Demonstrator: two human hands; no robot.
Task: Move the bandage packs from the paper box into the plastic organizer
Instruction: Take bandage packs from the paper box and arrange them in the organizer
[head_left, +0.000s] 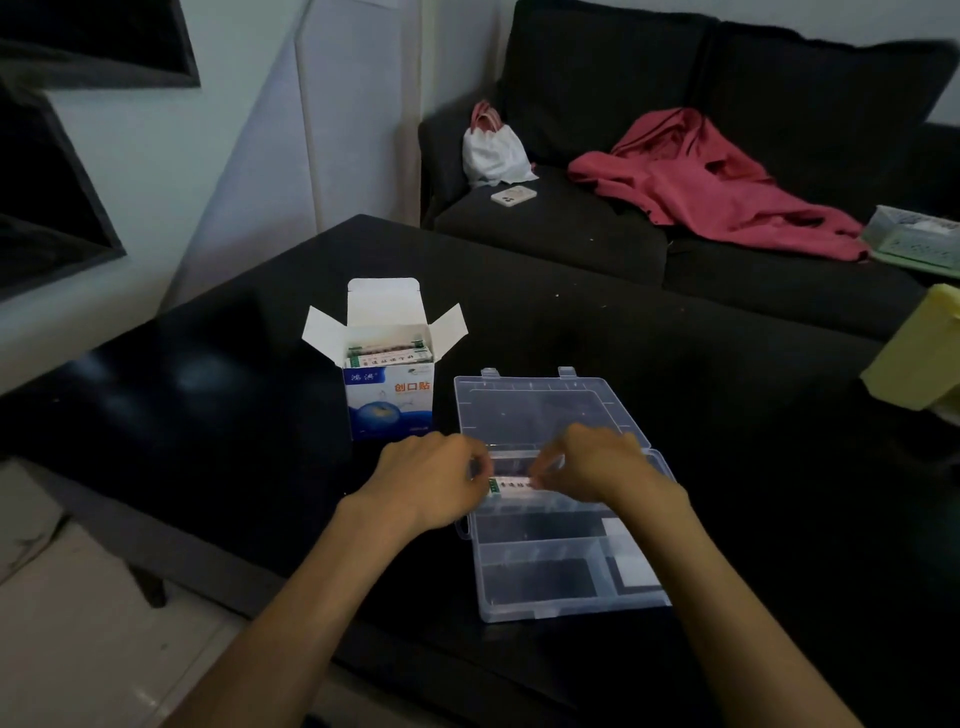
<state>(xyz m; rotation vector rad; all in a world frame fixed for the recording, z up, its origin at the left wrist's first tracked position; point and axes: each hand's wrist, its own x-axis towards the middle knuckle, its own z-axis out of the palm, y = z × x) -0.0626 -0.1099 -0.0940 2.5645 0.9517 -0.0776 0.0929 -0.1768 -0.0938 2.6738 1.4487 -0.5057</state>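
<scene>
Cardboard bandage box (389, 400) stands open on the black counter (208, 415), up and left of the hands, with more packs (390, 354) showing inside. Left hand (431, 480) and right hand (592, 462) each pinch one end of a bandage pack (511, 484), holding it between them over the rear compartment of the clear plastic organizer (561, 566). The organizer's lid (540, 410) lies open flat just beyond the hands. Far right, a yellow object (919, 358) sits at the counter's edge.
</scene>
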